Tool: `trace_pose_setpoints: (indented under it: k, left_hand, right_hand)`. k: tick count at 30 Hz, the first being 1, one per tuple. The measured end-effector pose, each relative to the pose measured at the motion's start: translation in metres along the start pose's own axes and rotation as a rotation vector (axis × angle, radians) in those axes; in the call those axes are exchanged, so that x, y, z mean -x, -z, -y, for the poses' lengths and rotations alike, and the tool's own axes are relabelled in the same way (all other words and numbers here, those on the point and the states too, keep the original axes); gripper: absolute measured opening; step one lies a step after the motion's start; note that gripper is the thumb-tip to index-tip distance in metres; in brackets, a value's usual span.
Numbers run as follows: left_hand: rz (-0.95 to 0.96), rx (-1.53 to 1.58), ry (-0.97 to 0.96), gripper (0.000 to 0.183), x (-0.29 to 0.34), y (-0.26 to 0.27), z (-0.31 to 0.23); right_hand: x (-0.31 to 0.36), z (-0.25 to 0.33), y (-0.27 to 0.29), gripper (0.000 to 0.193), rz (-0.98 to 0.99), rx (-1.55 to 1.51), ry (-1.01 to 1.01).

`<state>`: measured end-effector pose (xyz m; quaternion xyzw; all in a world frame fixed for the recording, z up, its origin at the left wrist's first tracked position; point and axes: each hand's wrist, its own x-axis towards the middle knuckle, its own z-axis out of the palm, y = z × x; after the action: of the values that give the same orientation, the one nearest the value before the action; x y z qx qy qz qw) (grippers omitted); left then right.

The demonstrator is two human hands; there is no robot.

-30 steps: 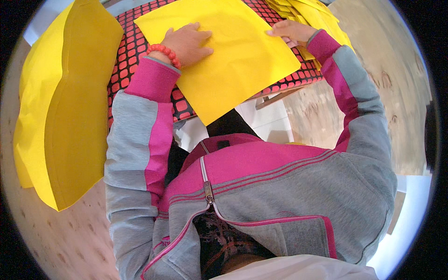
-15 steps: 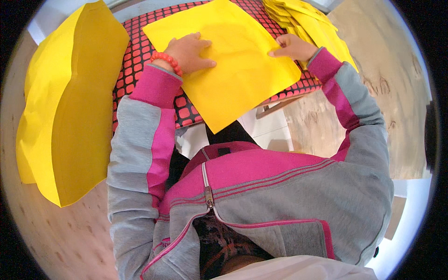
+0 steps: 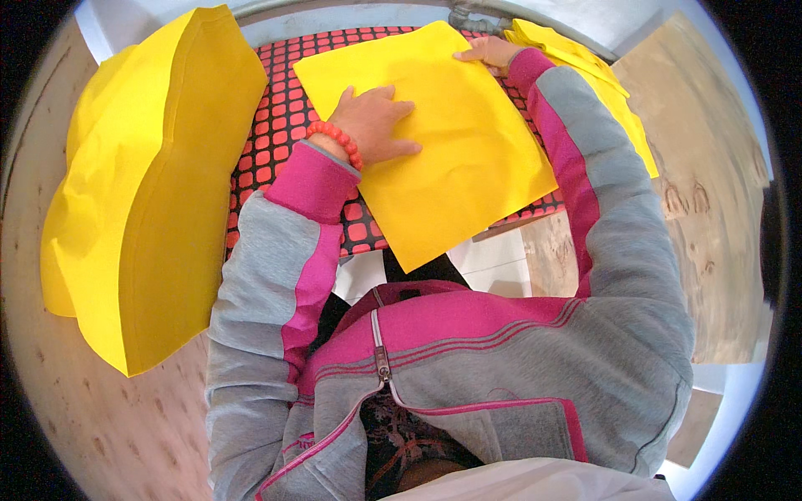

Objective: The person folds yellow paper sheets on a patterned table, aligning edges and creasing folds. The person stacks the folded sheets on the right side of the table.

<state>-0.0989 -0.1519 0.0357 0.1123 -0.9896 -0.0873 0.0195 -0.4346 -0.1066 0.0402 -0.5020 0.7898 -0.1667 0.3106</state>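
Note:
A large yellow fabric sheet (image 3: 468, 159), smooth and roughly square, lies at a slant on a table with a red-and-black patterned cover (image 3: 276, 108). One corner of it hangs over the near edge toward my lap. Flat on the sheet's left part rests my left hand (image 3: 376, 121), open, fingers spread, a red bead bracelet at its wrist. My right hand (image 3: 493, 54) is at the sheet's far right edge, thumb on top and the other fingers partly hidden, seemingly gripping that edge.
Several yellow fabric pieces (image 3: 585, 67) lie stacked at the far right, beyond my right forearm. A big yellow fabric piece (image 3: 150, 184) stands curved at the left. Wooden boards (image 3: 685, 192) lie to the right and a wooden surface (image 3: 159, 417) to the left.
My right hand has slid away from me along the sheet's right edge, toward its far corner. My left hand stays spread on the sheet. The whole view has shifted slightly.

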Motion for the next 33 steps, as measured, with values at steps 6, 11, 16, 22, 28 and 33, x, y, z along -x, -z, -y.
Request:
trace_pose_setpoints:
  k: [6,11,16,22,28,33]
  left_hand:
    - [-0.033,-0.033,-0.012,0.069,-0.001,-0.005,-0.004]
    - [0.007,-0.016,0.008,0.067,-0.001,-0.003,-0.004]
    - [0.028,-0.024,0.021,0.067,-0.001,-0.002,-0.004]
    - [0.043,-0.025,0.034,0.068,0.0,0.002,-0.003]
    - [0.061,-0.157,0.076,0.065,0.0,0.005,-0.003]
    - [0.058,-0.217,0.133,0.065,-0.001,0.013,0.0]
  right_hand:
    - [0.026,0.002,-0.04,0.026,-0.714,0.993,0.644]
    - [0.026,-0.003,-0.013,0.048,-0.439,0.387,0.131]
    - [0.032,-0.025,0.016,0.041,0.191,-0.662,-0.134]
    - [0.018,-0.045,0.015,0.039,0.232,-0.614,-0.049]
    - [-0.014,-0.06,0.016,0.035,0.049,-0.15,-0.082]
    - [0.003,-0.065,0.005,0.034,-0.143,-0.525,-0.221]
